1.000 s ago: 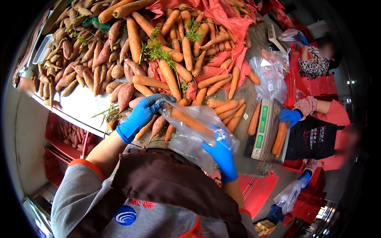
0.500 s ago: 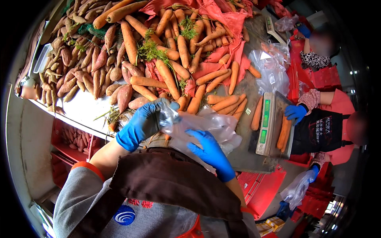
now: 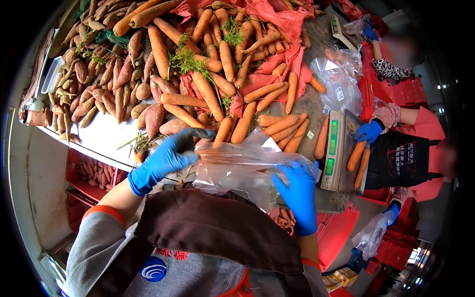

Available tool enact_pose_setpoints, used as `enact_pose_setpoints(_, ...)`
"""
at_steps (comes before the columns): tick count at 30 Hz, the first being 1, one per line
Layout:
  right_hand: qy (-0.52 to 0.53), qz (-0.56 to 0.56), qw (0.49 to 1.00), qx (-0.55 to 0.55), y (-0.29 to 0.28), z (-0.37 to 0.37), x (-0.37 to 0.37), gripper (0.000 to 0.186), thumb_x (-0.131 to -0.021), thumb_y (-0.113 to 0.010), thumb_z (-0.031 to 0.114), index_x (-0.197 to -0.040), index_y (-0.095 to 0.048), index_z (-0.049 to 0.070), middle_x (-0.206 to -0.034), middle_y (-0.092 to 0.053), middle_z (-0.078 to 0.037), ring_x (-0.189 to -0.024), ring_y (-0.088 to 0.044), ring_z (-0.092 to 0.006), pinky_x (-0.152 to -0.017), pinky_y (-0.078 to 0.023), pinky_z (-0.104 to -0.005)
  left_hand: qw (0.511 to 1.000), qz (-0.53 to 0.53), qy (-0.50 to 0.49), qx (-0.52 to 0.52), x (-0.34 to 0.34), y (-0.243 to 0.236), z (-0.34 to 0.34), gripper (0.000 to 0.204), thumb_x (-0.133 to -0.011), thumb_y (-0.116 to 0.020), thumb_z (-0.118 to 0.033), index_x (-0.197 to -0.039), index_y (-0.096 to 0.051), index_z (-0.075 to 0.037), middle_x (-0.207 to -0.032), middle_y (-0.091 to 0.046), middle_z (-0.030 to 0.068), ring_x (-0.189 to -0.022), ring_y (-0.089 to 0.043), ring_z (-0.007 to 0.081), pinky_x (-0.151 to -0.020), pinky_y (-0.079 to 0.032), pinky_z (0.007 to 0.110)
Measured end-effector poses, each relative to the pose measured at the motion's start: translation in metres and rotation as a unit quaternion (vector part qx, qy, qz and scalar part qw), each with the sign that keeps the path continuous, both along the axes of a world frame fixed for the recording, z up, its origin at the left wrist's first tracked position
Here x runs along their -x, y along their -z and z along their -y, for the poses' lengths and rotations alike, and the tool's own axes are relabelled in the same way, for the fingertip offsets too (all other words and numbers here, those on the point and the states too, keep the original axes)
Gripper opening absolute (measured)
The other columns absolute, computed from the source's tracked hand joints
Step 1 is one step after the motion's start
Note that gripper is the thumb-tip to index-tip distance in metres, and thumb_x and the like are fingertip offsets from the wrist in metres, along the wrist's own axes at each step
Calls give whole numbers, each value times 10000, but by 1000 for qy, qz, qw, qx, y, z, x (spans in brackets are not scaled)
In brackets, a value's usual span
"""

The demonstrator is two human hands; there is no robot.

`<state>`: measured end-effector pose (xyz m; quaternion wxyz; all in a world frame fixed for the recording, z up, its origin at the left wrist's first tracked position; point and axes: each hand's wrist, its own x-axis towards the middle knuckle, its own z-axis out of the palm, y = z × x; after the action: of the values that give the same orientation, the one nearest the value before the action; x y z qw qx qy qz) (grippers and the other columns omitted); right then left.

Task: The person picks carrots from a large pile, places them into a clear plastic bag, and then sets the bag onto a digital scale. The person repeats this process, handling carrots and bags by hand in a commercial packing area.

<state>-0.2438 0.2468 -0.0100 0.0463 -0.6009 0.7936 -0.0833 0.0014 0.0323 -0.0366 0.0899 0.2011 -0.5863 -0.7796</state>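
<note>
While clear plastic bag spans gap between my hands, my left hand curves half open, thumb apart from fingers, bag's edge at fingertips; cannot tell if pinched. My right hand at bag's other end, thumb spread wide from fingers; grip on film unclear. Bag just above near edge of surface, close to loose carrots. Sweet potatoes heaped to left. Scale right, co-worker's gloved hand touching carrots there.
</note>
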Motion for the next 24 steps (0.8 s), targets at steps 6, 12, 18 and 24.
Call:
enact_pose_setpoints(6, -78, 159, 983, -57, 9, 23, -26, 387, -785, -622, 264, -1132, -595, 93, -947, -624, -146, -859, -581, -321, -783, -424, -410, 926, 100, 161, 327, 35, -27, -25, 814, -756, -688, -460, -1403, -313, -138, -663, -539, 75, -576, -538, 180, -572, -438, 326)
enact_pose_setpoints(12, -101, 427, 897, 57, 33, 50, -52, 487, -839, -601, 220, -1263, -458, 26, -1155, -549, -208, -1084, -543, -317, -903, -420, -386, 883, 123, 81, 445, 30, 9, -34, 913, -681, -733, -212, -1434, -216, -185, -1104, -538, 217, -850, -594, 376, -740, -483, 416)
enact_pose_setpoints(18, -39, 541, 833, 109, 56, 36, -54, 522, -871, -580, 236, -1325, -402, 50, -1247, -478, -202, -1157, -467, -325, -965, -373, -378, 881, 188, -8, 433, -5, 80, -28, 537, -771, -629, -117, -1283, -468, -114, -882, -621, 228, -819, -609, 381, -717, -483, 435)
enact_pose_setpoints(24, 67, 198, 978, 16, 62, -2, -15, 386, -852, -591, 294, -1127, -569, 24, -1068, -572, -173, -1037, -507, -332, -927, -372, -410, 930, 184, -116, 295, -19, 82, -10, 174, -835, -594, -82, -984, -610, 7, -725, -616, 109, -643, -561, 163, -595, -456, 304)
